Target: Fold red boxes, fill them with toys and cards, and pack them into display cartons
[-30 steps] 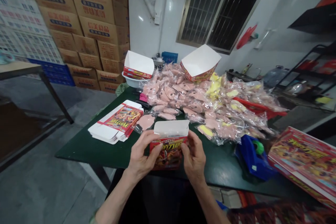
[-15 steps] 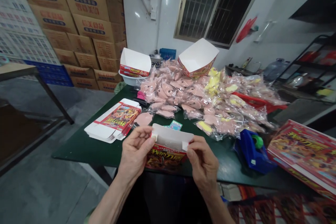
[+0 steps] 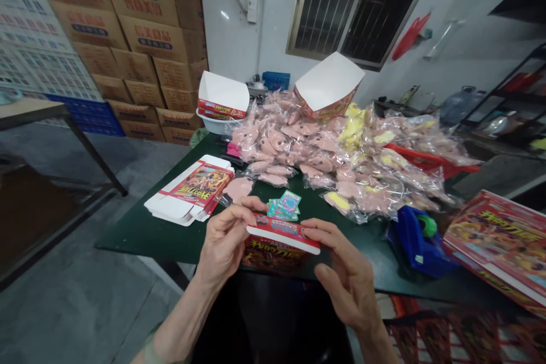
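Note:
A small red printed cardboard box (image 3: 275, 255) stands at the table's front edge, its top flap folded over with a white edge facing me. My left hand (image 3: 224, 239) grips the box's left end, thumb and fingers at the flap's corner. My right hand (image 3: 347, 267) rests its outstretched fingertips on the flap's right end, with the thumb held apart. Just behind the box lie several colourful cards (image 3: 285, 205). To the left is a flattened red and white carton (image 3: 198, 189), beside a bagged pink piece (image 3: 239, 189).
Plastic-bagged pink and yellow pieces (image 3: 315, 145) heap across the green table (image 3: 132, 233). Open white-lined boxes (image 3: 328, 82) sit on and beside them. A blue tape dispenser (image 3: 420, 247) and a larger red box (image 3: 499, 244) stand at right. Brown cartons (image 3: 149, 5) are stacked behind.
The box's top flap has come down from standing up to folded over, hiding the inside. My right thumb has come away from the box, and the cards behind show more fully.

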Tool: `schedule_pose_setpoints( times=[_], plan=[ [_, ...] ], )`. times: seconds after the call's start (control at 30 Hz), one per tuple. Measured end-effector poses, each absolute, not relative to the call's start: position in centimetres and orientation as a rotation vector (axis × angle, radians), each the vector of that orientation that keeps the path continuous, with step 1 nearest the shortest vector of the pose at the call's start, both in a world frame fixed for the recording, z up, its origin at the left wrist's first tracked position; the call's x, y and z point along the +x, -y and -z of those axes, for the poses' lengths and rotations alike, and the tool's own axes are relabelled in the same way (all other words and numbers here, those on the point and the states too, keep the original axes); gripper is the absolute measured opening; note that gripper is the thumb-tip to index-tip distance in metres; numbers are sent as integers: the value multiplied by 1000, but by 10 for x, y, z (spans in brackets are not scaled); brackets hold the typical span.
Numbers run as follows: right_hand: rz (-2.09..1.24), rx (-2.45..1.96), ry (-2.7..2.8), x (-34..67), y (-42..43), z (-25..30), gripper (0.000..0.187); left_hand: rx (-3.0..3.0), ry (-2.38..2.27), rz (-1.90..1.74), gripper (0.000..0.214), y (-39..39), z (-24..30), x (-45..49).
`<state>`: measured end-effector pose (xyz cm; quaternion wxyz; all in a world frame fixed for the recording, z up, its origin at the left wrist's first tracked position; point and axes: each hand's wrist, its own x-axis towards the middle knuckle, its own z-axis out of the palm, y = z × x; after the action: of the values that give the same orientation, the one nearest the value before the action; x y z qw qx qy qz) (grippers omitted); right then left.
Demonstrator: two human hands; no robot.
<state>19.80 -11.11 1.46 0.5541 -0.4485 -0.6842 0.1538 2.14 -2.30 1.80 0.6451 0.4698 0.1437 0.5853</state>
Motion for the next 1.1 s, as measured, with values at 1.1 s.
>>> schedule_pose_setpoints(
  times=[1.1],
  plan=[
    [252, -1043, 1395, 150, 79, 28, 36, 1422, -309, -1324, 27, 19, -1, 17]
  ],
)
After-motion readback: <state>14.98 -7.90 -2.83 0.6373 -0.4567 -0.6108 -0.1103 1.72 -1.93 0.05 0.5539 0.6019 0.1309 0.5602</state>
